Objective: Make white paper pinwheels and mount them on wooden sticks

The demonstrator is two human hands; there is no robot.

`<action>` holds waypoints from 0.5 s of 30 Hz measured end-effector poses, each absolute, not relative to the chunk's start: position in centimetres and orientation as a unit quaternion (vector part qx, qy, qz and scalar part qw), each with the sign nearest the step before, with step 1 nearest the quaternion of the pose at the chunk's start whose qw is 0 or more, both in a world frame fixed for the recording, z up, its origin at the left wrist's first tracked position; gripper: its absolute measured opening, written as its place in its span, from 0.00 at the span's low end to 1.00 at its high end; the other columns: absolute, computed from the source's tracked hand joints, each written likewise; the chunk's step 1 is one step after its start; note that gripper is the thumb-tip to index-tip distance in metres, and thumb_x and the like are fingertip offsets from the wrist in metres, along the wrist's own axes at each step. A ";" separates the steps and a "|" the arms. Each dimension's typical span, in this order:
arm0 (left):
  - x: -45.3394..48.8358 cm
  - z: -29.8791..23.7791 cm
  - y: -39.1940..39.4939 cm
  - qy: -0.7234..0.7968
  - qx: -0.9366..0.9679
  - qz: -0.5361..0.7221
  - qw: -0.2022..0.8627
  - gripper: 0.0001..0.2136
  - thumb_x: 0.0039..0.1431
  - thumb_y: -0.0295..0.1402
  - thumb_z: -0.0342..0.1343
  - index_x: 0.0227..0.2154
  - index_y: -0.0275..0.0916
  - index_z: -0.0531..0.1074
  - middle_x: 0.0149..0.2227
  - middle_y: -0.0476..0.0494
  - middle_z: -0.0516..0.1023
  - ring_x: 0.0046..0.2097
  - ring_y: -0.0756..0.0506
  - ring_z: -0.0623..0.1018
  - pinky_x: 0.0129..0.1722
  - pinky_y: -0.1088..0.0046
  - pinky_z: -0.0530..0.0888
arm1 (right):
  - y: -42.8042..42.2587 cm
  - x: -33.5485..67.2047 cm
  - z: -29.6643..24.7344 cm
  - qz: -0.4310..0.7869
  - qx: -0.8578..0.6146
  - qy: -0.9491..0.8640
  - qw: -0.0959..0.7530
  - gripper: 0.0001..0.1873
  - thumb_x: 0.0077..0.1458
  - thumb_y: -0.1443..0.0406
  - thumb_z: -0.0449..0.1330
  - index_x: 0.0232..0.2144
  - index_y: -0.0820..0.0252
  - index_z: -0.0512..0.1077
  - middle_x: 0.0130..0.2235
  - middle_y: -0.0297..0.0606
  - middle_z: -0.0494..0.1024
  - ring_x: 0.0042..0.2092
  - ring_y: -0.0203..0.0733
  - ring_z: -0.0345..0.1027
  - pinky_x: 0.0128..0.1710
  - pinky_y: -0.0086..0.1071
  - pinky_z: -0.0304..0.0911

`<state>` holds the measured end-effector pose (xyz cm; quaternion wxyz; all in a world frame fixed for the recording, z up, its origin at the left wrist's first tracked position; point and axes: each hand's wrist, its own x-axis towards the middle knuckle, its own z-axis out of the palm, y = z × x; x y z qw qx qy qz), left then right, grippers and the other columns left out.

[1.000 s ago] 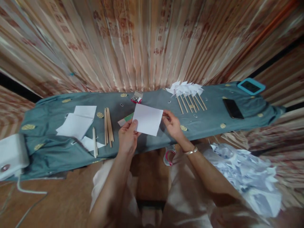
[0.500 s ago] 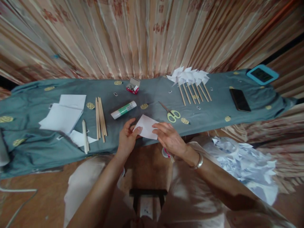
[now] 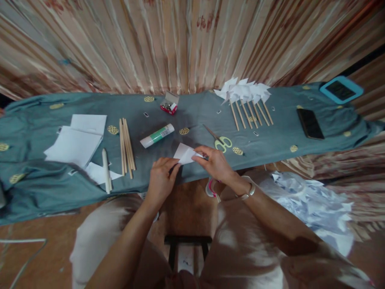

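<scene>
Fingers of my left hand [image 3: 162, 176] are drawn together, thumb against forefinger, on the near left corner of a small white sheet of paper [image 3: 184, 154], while those of my right hand [image 3: 219, 163] pinch its right side with hardly any gap. I have it at the middle of the near edge of the table [image 3: 276, 134], part of it seemingly folded over; whether it touches the cloth, I cannot tell. I judge it light and thin, stiff enough to keep a crease yet easily crumpled or torn, so edges and corners are the places to take hold, with a soft pinch. Just beyond it on the left lies a glue stick [image 3: 157, 135], and on the right, near my right hand, scissors [image 3: 221, 142] with pale green handles. Farther out, a red box [image 3: 169, 106] of small metal pieces stands at the far side. Wooden sticks [image 3: 126, 148], a white rod [image 3: 106, 170] and a stack of paper [image 3: 73, 142] lie to the left; at the far right are paper pinwheels [image 3: 242, 92] on sticks, then a phone [image 3: 310, 123] and a blue-framed device [image 3: 342, 89].
</scene>
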<state>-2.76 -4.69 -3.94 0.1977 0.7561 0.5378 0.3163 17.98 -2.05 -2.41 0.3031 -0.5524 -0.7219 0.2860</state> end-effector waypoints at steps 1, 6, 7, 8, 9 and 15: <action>-2.7 -4.1 -4.5 0.542 0.753 0.318 0.195 0.11 0.66 0.33 0.52 0.38 0.38 0.80 0.37 0.39 0.83 0.41 0.40 0.79 0.43 0.61 0.72 | -1.7 17.9 -2.4 0.296 -0.559 -0.712 0.303 0.06 0.57 0.64 0.63 0.37 0.58 0.77 0.31 0.33 0.79 0.31 0.37 0.69 0.35 0.30 0.62; -2.6 -4.2 -4.0 0.576 0.729 0.317 0.191 0.10 0.64 0.33 0.54 0.42 0.37 0.79 0.38 0.40 0.83 0.40 0.40 0.80 0.43 0.62 0.73 | -0.8 17.9 -2.2 0.305 -0.564 -0.703 0.306 0.06 0.58 0.65 0.60 0.32 0.59 0.77 0.26 0.31 0.75 0.29 0.35 0.67 0.31 0.29 0.59; -2.5 -4.1 -4.0 0.584 0.722 0.317 0.192 0.11 0.63 0.32 0.55 0.44 0.37 0.78 0.38 0.40 0.83 0.40 0.40 0.80 0.44 0.63 0.73 | -0.7 17.8 -2.3 0.302 -0.564 -0.704 0.308 0.06 0.58 0.65 0.60 0.31 0.58 0.77 0.26 0.31 0.75 0.29 0.36 0.67 0.32 0.29 0.59; -2.5 -4.1 -4.0 0.592 0.716 0.316 0.193 0.12 0.63 0.32 0.55 0.47 0.37 0.77 0.38 0.41 0.83 0.40 0.41 0.81 0.44 0.63 0.73 | -0.6 17.8 -2.4 0.297 -0.564 -0.706 0.310 0.06 0.57 0.65 0.60 0.31 0.58 0.77 0.26 0.31 0.76 0.29 0.36 0.68 0.32 0.30 0.60; -2.4 -4.0 -4.0 0.600 0.711 0.312 0.194 0.13 0.63 0.32 0.56 0.49 0.37 0.76 0.37 0.41 0.83 0.39 0.41 0.81 0.44 0.63 0.74 | -0.5 17.8 -2.5 0.290 -0.561 -0.710 0.313 0.06 0.57 0.66 0.60 0.30 0.58 0.77 0.28 0.32 0.77 0.31 0.37 0.69 0.34 0.30 0.61; -2.3 -3.8 -3.8 0.615 0.708 0.289 0.193 0.16 0.62 0.31 0.57 0.52 0.35 0.73 0.36 0.41 0.83 0.40 0.40 0.81 0.44 0.63 0.75 | 0.5 17.4 -3.4 0.243 -0.542 -0.736 0.326 0.05 0.56 0.67 0.62 0.29 0.57 0.78 0.43 0.40 0.81 0.47 0.47 0.73 0.52 0.40 0.64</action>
